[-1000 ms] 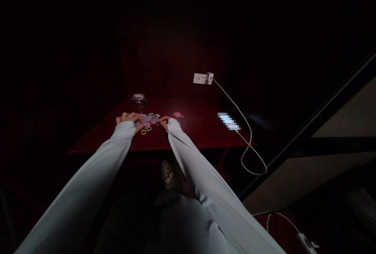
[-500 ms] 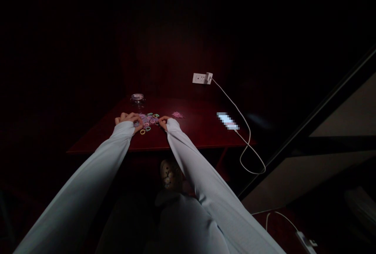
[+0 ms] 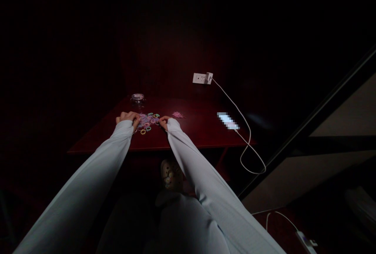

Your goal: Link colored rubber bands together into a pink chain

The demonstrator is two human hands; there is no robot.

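Observation:
A loose pile of small, colourful hair ties point(image 3: 147, 119), mostly purple and pink with a few green and yellow ones, lies on the dark red table. My left hand point(image 3: 127, 118) is at the pile's left edge, its fingers bent down and the thumb drawn in close to them. At the right edge, my right hand point(image 3: 164, 122) has its fingertips pinched together beside the ties. Whatever either hand may hold is too small and dark to make out. A separate heap of pink hair ties point(image 3: 178, 115) lies just beyond my right hand.
A clear round container point(image 3: 138, 98) stands at the table's back left. On the right, a blurred-out phone point(image 3: 228, 121) is wired by a white cable point(image 3: 250, 132) to a charger in the wall socket point(image 3: 199, 78). The table's front edge point(image 3: 147, 150) runs below my wrists.
My left hand's fingers and thumb have drawn closer together, and the hand has shifted slightly away from the pile's middle. My right hand has hardly moved.

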